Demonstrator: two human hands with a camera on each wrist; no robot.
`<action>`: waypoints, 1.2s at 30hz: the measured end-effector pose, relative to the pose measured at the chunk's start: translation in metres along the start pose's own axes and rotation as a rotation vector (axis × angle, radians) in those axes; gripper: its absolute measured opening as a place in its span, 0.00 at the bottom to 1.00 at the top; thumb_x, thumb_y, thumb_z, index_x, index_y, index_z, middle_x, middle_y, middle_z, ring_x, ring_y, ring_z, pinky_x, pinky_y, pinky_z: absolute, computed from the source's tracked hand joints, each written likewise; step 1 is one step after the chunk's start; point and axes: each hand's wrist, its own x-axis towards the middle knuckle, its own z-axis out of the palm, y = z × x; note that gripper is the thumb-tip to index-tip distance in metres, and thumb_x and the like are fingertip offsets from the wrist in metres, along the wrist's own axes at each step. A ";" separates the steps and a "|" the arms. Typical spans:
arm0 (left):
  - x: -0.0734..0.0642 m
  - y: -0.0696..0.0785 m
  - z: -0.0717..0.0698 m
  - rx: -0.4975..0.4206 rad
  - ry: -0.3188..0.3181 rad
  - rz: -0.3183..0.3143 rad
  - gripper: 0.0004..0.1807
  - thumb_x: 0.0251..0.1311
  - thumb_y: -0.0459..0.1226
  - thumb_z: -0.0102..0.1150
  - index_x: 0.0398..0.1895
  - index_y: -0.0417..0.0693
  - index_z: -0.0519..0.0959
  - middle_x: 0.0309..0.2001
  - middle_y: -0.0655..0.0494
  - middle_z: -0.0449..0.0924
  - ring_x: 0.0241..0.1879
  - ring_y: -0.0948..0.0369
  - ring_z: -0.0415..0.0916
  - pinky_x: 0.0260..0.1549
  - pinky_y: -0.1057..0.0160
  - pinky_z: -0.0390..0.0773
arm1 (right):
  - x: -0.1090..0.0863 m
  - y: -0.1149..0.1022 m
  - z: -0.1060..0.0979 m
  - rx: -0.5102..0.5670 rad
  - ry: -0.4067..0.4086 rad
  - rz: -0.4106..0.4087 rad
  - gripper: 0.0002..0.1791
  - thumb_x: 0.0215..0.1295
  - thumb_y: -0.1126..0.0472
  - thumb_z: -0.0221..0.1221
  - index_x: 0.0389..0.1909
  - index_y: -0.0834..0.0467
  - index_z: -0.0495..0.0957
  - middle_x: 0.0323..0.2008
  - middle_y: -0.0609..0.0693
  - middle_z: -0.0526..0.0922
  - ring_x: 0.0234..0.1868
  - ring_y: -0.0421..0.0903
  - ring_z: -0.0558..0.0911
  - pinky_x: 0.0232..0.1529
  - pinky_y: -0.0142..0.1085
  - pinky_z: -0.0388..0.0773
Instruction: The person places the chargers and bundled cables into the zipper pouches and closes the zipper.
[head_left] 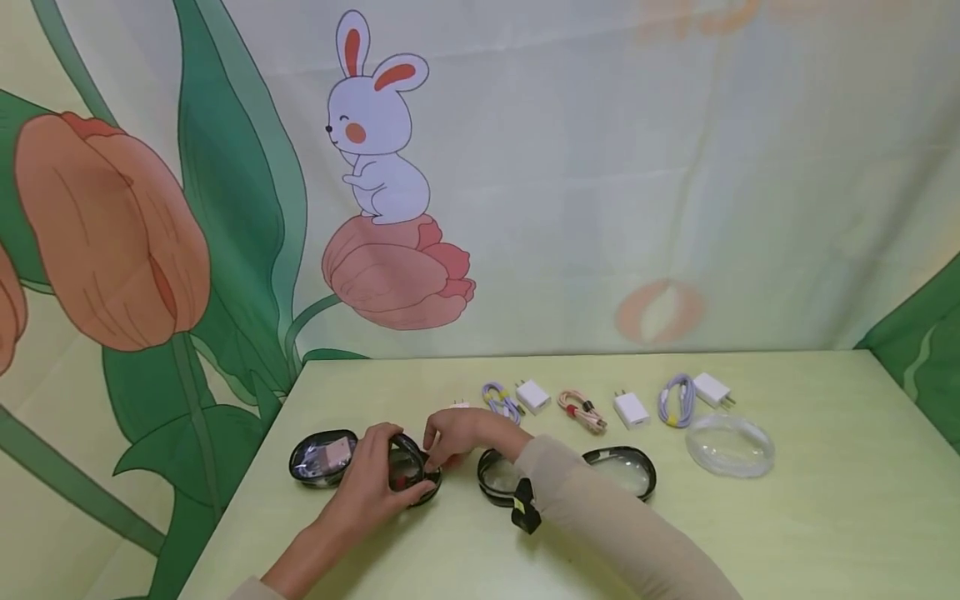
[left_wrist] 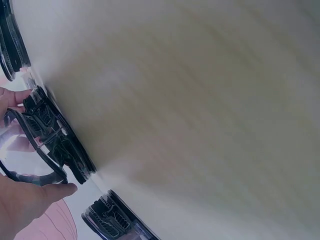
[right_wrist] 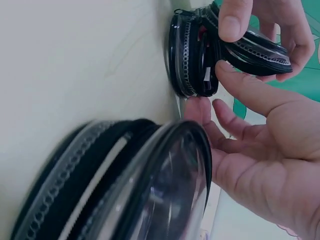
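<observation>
A small clear oval zip case with black trim (head_left: 405,477) stands unzipped on the table, its lid raised. My left hand (head_left: 366,473) grips that lid, the thumb low on its near side. At the case's right edge is my right hand (head_left: 459,432); in the right wrist view its thumb (right_wrist: 231,75) and fingers pinch the rim from both sides. Something black with a white tag and a bit of red (right_wrist: 205,60) shows inside. Left of it, a matching case (head_left: 307,460) contains a pale pink block. My right forearm passes over two more cases (head_left: 497,477) (head_left: 630,468).
Along the back lie white plug adapters (head_left: 534,397) (head_left: 632,409) (head_left: 712,390), purple cables (head_left: 501,400) (head_left: 677,402) and a pink cable (head_left: 581,410). A clear oval case with whitish trim (head_left: 731,447) lies at the right. A printed curtain (head_left: 555,208) hangs behind the table.
</observation>
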 end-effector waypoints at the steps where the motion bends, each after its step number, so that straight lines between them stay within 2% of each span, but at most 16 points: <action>1: 0.000 0.000 0.000 0.004 0.007 0.009 0.46 0.48 0.48 0.81 0.63 0.37 0.64 0.59 0.41 0.68 0.58 0.46 0.70 0.57 0.44 0.75 | -0.001 0.000 0.001 0.062 -0.008 0.018 0.17 0.64 0.66 0.68 0.50 0.64 0.76 0.38 0.51 0.81 0.37 0.50 0.86 0.45 0.44 0.84; 4: 0.001 0.000 0.001 0.013 0.025 0.030 0.46 0.48 0.48 0.81 0.63 0.36 0.64 0.59 0.40 0.68 0.58 0.45 0.69 0.57 0.43 0.74 | -0.001 0.000 0.001 0.207 -0.022 0.053 0.20 0.63 0.69 0.67 0.53 0.68 0.72 0.40 0.54 0.79 0.35 0.50 0.84 0.47 0.47 0.84; 6: 0.002 0.000 0.001 0.015 0.026 0.029 0.46 0.47 0.48 0.81 0.63 0.36 0.64 0.59 0.40 0.68 0.58 0.45 0.69 0.58 0.43 0.73 | 0.000 -0.001 0.002 0.260 -0.036 0.072 0.20 0.63 0.70 0.66 0.53 0.69 0.72 0.39 0.55 0.79 0.32 0.48 0.82 0.44 0.44 0.85; 11: 0.004 0.002 0.001 0.004 0.025 0.017 0.46 0.48 0.48 0.81 0.63 0.36 0.64 0.59 0.40 0.68 0.58 0.46 0.69 0.58 0.44 0.74 | 0.001 -0.001 0.003 0.294 0.007 0.096 0.11 0.62 0.74 0.65 0.45 0.68 0.77 0.30 0.53 0.80 0.24 0.42 0.77 0.29 0.34 0.78; 14: 0.004 0.004 0.001 0.005 0.014 0.019 0.46 0.48 0.48 0.81 0.63 0.36 0.64 0.59 0.41 0.68 0.58 0.46 0.69 0.58 0.44 0.74 | 0.000 0.001 0.005 0.268 0.070 0.089 0.08 0.59 0.75 0.66 0.38 0.67 0.78 0.25 0.52 0.80 0.21 0.42 0.77 0.25 0.33 0.75; 16: 0.004 0.005 0.000 0.002 0.005 0.016 0.47 0.48 0.49 0.81 0.63 0.37 0.65 0.60 0.41 0.68 0.59 0.46 0.69 0.58 0.44 0.74 | -0.001 0.000 0.004 0.205 0.107 0.066 0.08 0.58 0.74 0.67 0.38 0.66 0.79 0.24 0.51 0.80 0.22 0.43 0.77 0.25 0.34 0.76; 19: 0.003 0.005 -0.001 -0.001 0.000 0.009 0.47 0.47 0.49 0.81 0.64 0.37 0.64 0.61 0.41 0.67 0.60 0.45 0.68 0.59 0.43 0.72 | -0.002 0.000 -0.003 0.032 0.162 -0.010 0.10 0.60 0.70 0.68 0.41 0.64 0.79 0.28 0.51 0.81 0.26 0.43 0.79 0.28 0.34 0.76; 22: 0.003 0.004 -0.003 -0.003 0.000 0.002 0.48 0.47 0.50 0.81 0.65 0.37 0.64 0.62 0.40 0.66 0.61 0.45 0.67 0.60 0.43 0.71 | -0.004 0.002 -0.018 -0.166 0.204 -0.120 0.13 0.64 0.69 0.66 0.48 0.63 0.79 0.39 0.53 0.84 0.36 0.45 0.82 0.37 0.33 0.78; 25: 0.003 0.003 -0.004 -0.006 -0.002 0.010 0.49 0.48 0.50 0.81 0.66 0.36 0.64 0.63 0.40 0.66 0.62 0.45 0.66 0.61 0.42 0.71 | -0.006 0.006 -0.035 -0.313 0.205 -0.191 0.17 0.66 0.72 0.62 0.56 0.62 0.78 0.52 0.56 0.83 0.51 0.49 0.83 0.49 0.36 0.79; 28: 0.003 0.002 -0.005 -0.007 -0.004 0.017 0.49 0.48 0.51 0.80 0.66 0.37 0.63 0.63 0.40 0.65 0.62 0.44 0.66 0.61 0.41 0.70 | -0.007 0.013 -0.049 -0.440 0.161 -0.200 0.26 0.66 0.77 0.58 0.63 0.59 0.77 0.62 0.54 0.79 0.62 0.53 0.78 0.61 0.41 0.76; 31: 0.003 0.002 -0.006 -0.007 -0.012 0.012 0.49 0.49 0.51 0.80 0.67 0.38 0.63 0.64 0.40 0.65 0.63 0.44 0.65 0.62 0.40 0.70 | -0.004 0.021 -0.056 -0.549 0.120 -0.165 0.35 0.63 0.81 0.56 0.68 0.52 0.75 0.68 0.48 0.74 0.70 0.50 0.71 0.67 0.43 0.71; 33: 0.003 0.002 -0.007 -0.007 -0.019 0.005 0.49 0.49 0.51 0.80 0.67 0.38 0.63 0.64 0.40 0.65 0.63 0.43 0.65 0.62 0.40 0.69 | 0.000 0.027 -0.056 -0.593 0.102 -0.158 0.35 0.65 0.79 0.58 0.68 0.48 0.76 0.69 0.45 0.74 0.71 0.48 0.70 0.68 0.42 0.69; 36: 0.002 0.002 -0.006 -0.010 -0.029 0.001 0.49 0.49 0.50 0.80 0.67 0.37 0.63 0.64 0.40 0.65 0.64 0.42 0.64 0.62 0.39 0.69 | 0.011 0.035 -0.052 -0.638 0.102 -0.164 0.29 0.66 0.73 0.63 0.64 0.45 0.80 0.65 0.42 0.78 0.67 0.44 0.74 0.64 0.37 0.71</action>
